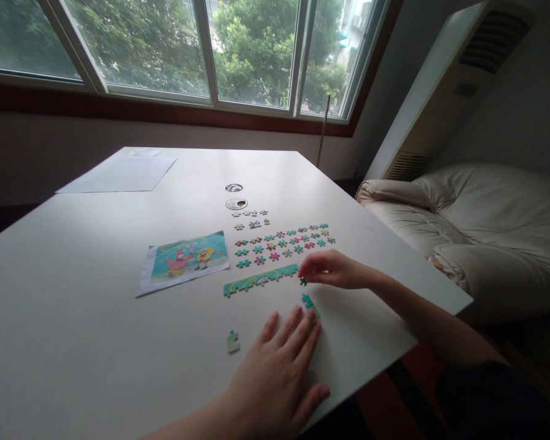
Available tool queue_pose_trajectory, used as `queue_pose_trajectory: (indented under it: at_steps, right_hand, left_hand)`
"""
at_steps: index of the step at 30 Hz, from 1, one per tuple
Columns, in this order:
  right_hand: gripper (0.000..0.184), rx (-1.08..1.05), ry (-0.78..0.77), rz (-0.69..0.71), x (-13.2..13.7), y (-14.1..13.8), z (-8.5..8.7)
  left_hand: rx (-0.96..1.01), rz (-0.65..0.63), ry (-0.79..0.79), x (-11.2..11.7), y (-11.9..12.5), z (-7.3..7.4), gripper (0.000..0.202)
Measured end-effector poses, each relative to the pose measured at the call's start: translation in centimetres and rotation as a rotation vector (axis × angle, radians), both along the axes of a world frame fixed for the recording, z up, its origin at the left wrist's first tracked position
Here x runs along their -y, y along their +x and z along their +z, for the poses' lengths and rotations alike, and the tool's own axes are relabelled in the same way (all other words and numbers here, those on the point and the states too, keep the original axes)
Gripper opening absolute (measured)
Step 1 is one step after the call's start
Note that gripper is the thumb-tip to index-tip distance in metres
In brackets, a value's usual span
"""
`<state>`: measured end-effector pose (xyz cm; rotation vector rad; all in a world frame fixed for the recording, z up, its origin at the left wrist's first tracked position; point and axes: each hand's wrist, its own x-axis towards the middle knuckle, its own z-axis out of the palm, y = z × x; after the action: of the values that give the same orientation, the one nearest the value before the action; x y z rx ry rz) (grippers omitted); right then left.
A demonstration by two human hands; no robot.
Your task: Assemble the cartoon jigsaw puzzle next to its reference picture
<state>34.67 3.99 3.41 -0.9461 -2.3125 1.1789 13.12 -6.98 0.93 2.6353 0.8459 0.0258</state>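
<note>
My left hand [286, 354] lies flat on the white table with its fingers stretched out. Its fingertips rest on a short joined section of green puzzle pieces [308, 302], partly covered by them. Between the thumb and fingers of my right hand [332, 269] is a small green puzzle piece [303, 282], just off the right end of a joined puzzle strip [261, 280]. Rows of loose puzzle pieces [275, 256] lie beyond the strip. One pale green puzzle piece [233, 342] sits alone to the left of my left hand.
A printed picture sheet [190, 263] with cartoon figures lies left of the rows. Two round discs [236, 203] and grey pieces [255, 224] are farther back. White paper [119, 173] covers the far left corner of the table [73, 318]. A cream leather armchair [486, 226] stands at the right.
</note>
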Motion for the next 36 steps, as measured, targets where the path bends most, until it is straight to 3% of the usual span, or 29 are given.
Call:
queue_pose_trajectory:
  at_steps: [7,13,28,36]
  right_hand:
    - [0.023,0.051,-0.047,0.038,0.29,-0.5,-0.11]
    - [0.026,0.103,0.024,0.016,0.35,-0.44,-0.13]
    - [0.029,0.061,-0.066,0.03,0.3,-0.44,-0.23]
    - [0.045,0.09,-0.036,0.08,0.28,0.1,-0.21]
  left_hand:
    - [0.007,-0.034,0.015,0.0,-0.11,-0.16,0.065]
    - [0.007,-0.031,0.033,0.03,-0.11,-0.33,0.064]
    - [0.002,-0.022,0.012,0.07,-0.04,0.11,0.062]
    - [0.012,-0.021,0.011,0.07,-0.03,0.1,0.061]
